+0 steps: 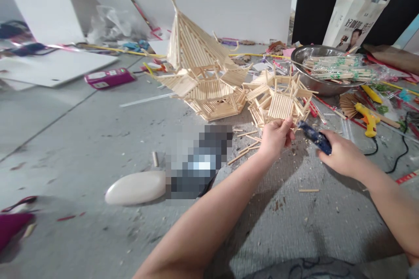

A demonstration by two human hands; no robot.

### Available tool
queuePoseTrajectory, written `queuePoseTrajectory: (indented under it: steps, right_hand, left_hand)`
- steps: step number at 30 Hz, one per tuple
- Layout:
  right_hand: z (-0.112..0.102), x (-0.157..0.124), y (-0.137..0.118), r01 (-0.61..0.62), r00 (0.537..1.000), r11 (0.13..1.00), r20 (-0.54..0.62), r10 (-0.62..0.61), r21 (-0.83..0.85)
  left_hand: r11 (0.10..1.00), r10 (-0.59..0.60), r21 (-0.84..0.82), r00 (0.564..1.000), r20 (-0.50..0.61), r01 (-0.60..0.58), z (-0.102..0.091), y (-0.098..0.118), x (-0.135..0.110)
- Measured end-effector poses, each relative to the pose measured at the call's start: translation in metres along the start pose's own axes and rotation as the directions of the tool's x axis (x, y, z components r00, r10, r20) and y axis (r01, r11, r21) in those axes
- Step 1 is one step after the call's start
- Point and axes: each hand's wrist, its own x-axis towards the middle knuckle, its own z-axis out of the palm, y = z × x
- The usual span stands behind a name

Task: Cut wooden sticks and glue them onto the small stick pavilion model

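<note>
My left hand (276, 136) is closed in a pinch at the near side of a small wooden stick structure (280, 104). Whatever lies between its fingertips is too small to make out. In my right hand (342, 152) is a dark blue hand tool (314, 136) with a worn, speckled surface, its tip pointing toward the left fingers. The tool's exact kind is blurred. Behind and left stands a larger wooden stick model (209, 89) with a tall pointed roof (196, 45). Short cut sticks (244, 152) lie beside my left wrist.
A metal bowl (327, 89) holds wrapped chopsticks (334, 67). Right of it lie a yellow glue gun (368, 118) with a black cord and a white tote bag (350, 15). A white rounded object (135, 188), a blurred-out dark item (203, 161) and a purple box (109, 78) lie left.
</note>
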Motion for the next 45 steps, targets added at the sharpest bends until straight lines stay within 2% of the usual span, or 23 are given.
queuePoseTrajectory:
  steps: [2, 5, 8, 12, 17, 19, 21, 23, 24, 26, 28, 30, 35, 40, 45]
  right_hand:
    - [0.002, 0.001, 0.001, 0.054, 0.999, 0.980, 0.016, -0.052, -0.192]
    - [0.005, 0.003, 0.008, 0.161, 0.987, 0.939, 0.043, -0.156, -0.303]
    - [0.006, 0.007, 0.017, 0.261, 0.965, 0.902, 0.071, -0.252, -0.344]
    - [0.015, 0.014, 0.029, 0.334, 0.942, 0.868, 0.155, -0.297, -0.368]
    - [0.021, 0.018, 0.033, 0.428, 0.902, 0.856, 0.190, -0.387, -0.289]
    - [0.012, 0.018, 0.028, 0.480, 0.877, 0.848, 0.106, -0.469, -0.223]
    - [-0.001, 0.021, 0.017, 0.511, 0.842, 0.838, -0.087, -0.533, -0.189]
    - [-0.014, 0.028, 0.004, 0.496, 0.767, 0.837, -0.334, -0.547, -0.232]
    - [-0.019, 0.033, -0.004, 0.497, 0.717, 0.822, -0.402, -0.569, -0.277]
    - [-0.022, 0.044, -0.017, 0.521, 0.629, 0.775, -0.453, -0.632, -0.357]
    - [-0.018, 0.055, -0.026, 0.522, 0.594, 0.749, -0.457, -0.663, -0.408]
    - [-0.011, 0.065, -0.031, 0.513, 0.594, 0.740, -0.443, -0.672, -0.434]
    - [0.002, 0.075, -0.029, 0.469, 0.644, 0.766, -0.423, -0.637, -0.440]
    - [0.007, 0.076, -0.025, 0.452, 0.664, 0.785, -0.428, -0.613, -0.424]
    - [0.009, 0.075, -0.024, 0.449, 0.713, 0.803, -0.385, -0.586, -0.393]
  left_hand:
    - [1.000, -0.003, 0.013, 1.000, -0.017, 0.003, 0.001, 0.000, 0.000]
    - [0.999, -0.004, 0.048, 1.000, -0.026, 0.005, 0.002, -0.001, 0.001]
    - [0.995, 0.042, 0.088, 0.998, -0.042, -0.039, 0.001, -0.002, 0.002]
    - [0.992, 0.084, 0.096, 0.995, -0.045, -0.080, 0.001, 0.000, 0.001]
    - [0.997, 0.068, 0.051, 0.997, -0.030, -0.066, 0.002, 0.003, -0.002]
    - [0.998, 0.054, 0.033, 0.998, -0.028, -0.053, 0.002, 0.003, -0.002]
    - [0.999, 0.047, 0.027, 0.999, -0.022, -0.046, 0.002, 0.003, -0.001]
    - [0.999, 0.046, 0.021, 0.999, -0.018, -0.046, 0.002, 0.002, -0.001]
    - [0.999, 0.047, 0.016, 0.999, -0.016, -0.047, 0.001, 0.002, 0.000]
    - [0.999, 0.048, 0.001, 0.999, -0.012, -0.048, 0.001, 0.002, 0.000]
    - [0.999, 0.045, -0.016, 0.999, -0.002, -0.045, 0.001, 0.002, 0.000]
    - [0.999, 0.038, -0.033, 0.999, 0.010, -0.038, 0.001, 0.003, 0.000]
    - [0.998, 0.034, -0.057, 0.999, 0.025, -0.032, 0.001, 0.001, 0.001]
    - [0.998, 0.053, -0.039, 0.998, 0.016, -0.052, 0.000, -0.001, 0.002]
    - [0.996, 0.080, -0.032, 0.994, 0.078, -0.077, -0.006, -0.002, 0.001]
